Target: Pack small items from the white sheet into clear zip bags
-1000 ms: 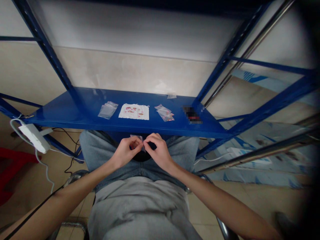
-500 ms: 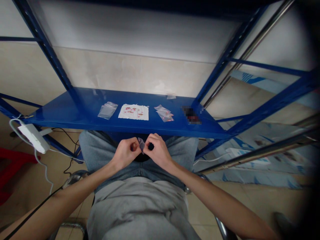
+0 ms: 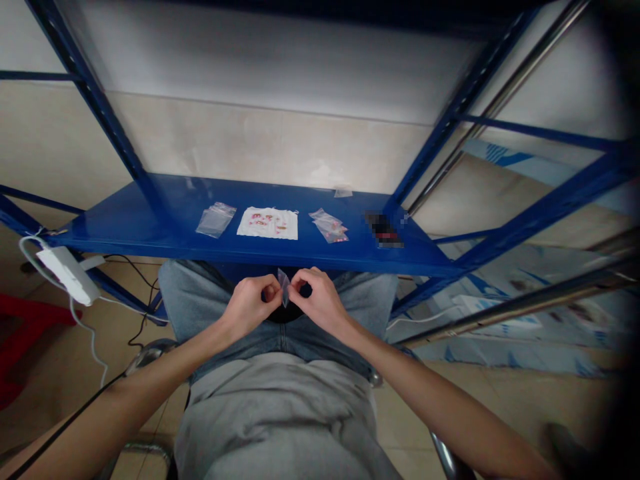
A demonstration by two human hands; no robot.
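Observation:
A small clear plastic zip bag (image 3: 284, 287) is held over my lap, just in front of the shelf edge. My left hand (image 3: 253, 300) pinches its left side between thumb and fingers. From the right, my right hand (image 3: 320, 297) pinches its other side. Whether anything is inside the bag I cannot make out. On the shelf beyond, a white cloth (image 3: 267, 223) carries several small reddish pieces. Left of the cloth lies a stack of clear zip bags (image 3: 217, 220). To its right are zip bags with small pink and red contents (image 3: 330, 227).
The blue metal shelf (image 3: 175, 200) spans the view before my knees. A pixelated dark object (image 3: 384, 230) lies at its right end, and a small clear bag (image 3: 343, 191) at the back edge. A white power strip (image 3: 67, 273) hangs at the left corner with cables. A red stool (image 3: 30, 333) stands left.
The bag between my fingers has turned more upright and narrower to view. My hands have shifted only slightly, and the things on the shelf stay where they were.

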